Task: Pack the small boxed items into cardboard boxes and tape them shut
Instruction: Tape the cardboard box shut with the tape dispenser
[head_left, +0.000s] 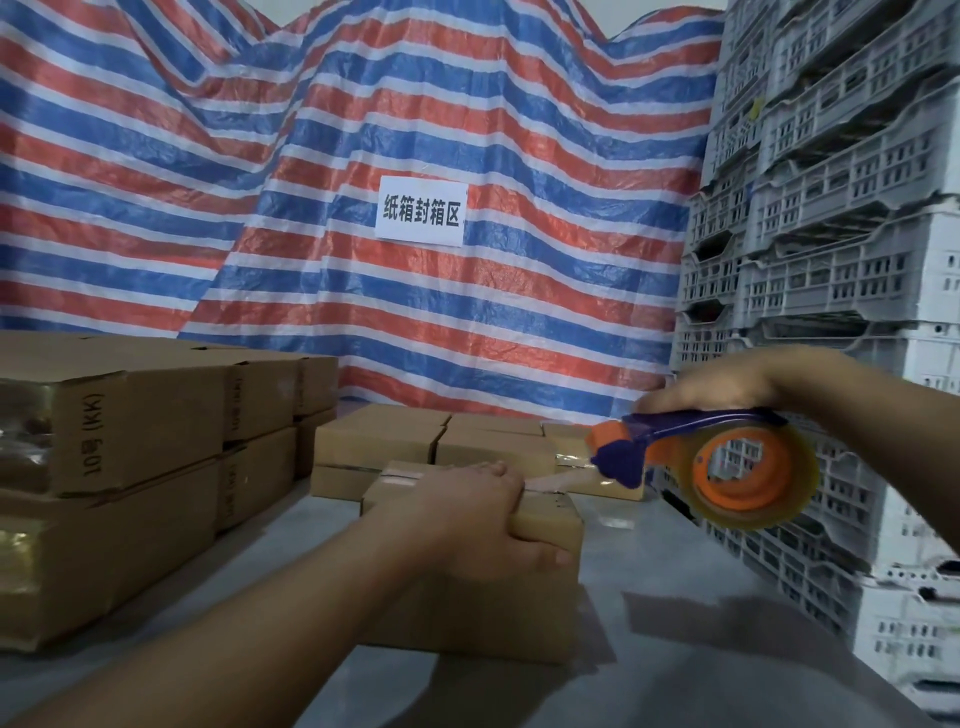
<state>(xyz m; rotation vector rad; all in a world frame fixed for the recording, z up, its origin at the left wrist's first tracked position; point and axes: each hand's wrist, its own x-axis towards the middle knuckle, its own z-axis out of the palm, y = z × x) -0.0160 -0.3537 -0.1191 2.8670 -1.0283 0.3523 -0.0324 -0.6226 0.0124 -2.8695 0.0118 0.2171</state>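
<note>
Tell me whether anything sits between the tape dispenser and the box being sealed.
Nothing visible does. The tape dispenser in the right hand hangs just off the cardboard box, a tape strip spanning the gap; the left hand grips the box top.

- brown cardboard box (483, 608) sitting flat on the grey surface (701, 649), flaps closed, clear tape along the top seam
- tape dispenser (727, 462), blue and orange, held up just right of it, clear roll loaded
</note>
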